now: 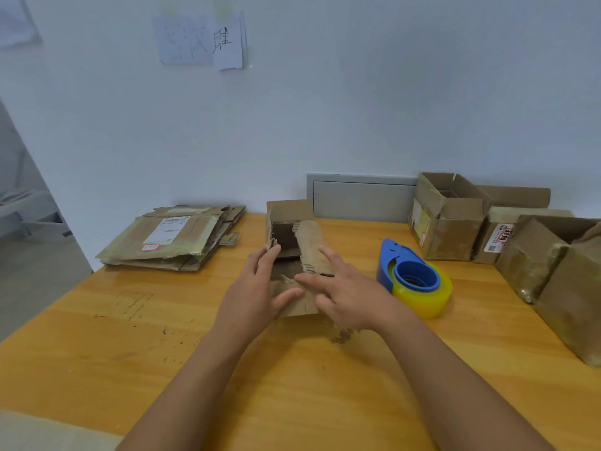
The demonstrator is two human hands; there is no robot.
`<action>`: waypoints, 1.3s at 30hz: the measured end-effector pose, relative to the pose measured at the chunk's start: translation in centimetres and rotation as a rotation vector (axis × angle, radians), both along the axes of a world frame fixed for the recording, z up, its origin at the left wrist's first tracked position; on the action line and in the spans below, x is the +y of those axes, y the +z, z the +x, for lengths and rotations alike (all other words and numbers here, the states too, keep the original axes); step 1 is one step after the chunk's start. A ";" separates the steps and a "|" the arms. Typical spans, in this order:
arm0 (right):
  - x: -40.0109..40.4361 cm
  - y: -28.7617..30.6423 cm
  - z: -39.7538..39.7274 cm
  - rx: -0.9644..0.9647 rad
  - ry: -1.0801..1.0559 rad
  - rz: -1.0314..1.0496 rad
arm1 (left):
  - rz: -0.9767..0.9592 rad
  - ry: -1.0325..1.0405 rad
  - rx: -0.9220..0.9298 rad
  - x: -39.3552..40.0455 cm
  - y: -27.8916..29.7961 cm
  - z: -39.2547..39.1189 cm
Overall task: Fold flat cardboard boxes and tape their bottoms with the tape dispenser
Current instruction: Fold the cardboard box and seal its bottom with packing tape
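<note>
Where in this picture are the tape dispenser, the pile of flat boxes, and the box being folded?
tape dispenser [416, 277]: head view, on the blue hub inside the yellow roll.
pile of flat boxes [169, 237]: head view, on the top sheet near its white label.
box being folded [311, 245]: head view, on the torn flap between the hands.

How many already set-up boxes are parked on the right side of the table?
4 visible: an open box at the back, a labelled box right of it, a third box nearer, and a fourth box cut off at the right edge. Others may lie outside the frame.
</note>
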State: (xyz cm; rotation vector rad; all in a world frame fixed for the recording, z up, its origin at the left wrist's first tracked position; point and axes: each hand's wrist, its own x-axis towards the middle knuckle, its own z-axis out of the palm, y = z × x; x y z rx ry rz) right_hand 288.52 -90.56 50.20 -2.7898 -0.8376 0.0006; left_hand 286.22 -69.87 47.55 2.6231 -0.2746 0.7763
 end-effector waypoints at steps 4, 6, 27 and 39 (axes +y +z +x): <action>1.1 0.4 1.0 0.020 -0.112 -0.023 | -0.059 0.026 -0.030 0.2 -0.5 -0.2; 1.1 -0.3 1.5 0.019 -0.192 0.090 | -0.109 0.071 -0.008 0.3 -0.9 -0.3; 1.6 -2.6 -0.2 -0.058 -0.426 0.473 | -0.159 0.294 0.172 0.7 -0.9 -0.1; 0.9 -3.8 -1.3 0.429 -0.305 1.092 | -0.936 -0.091 0.329 -0.7 -1.4 -0.9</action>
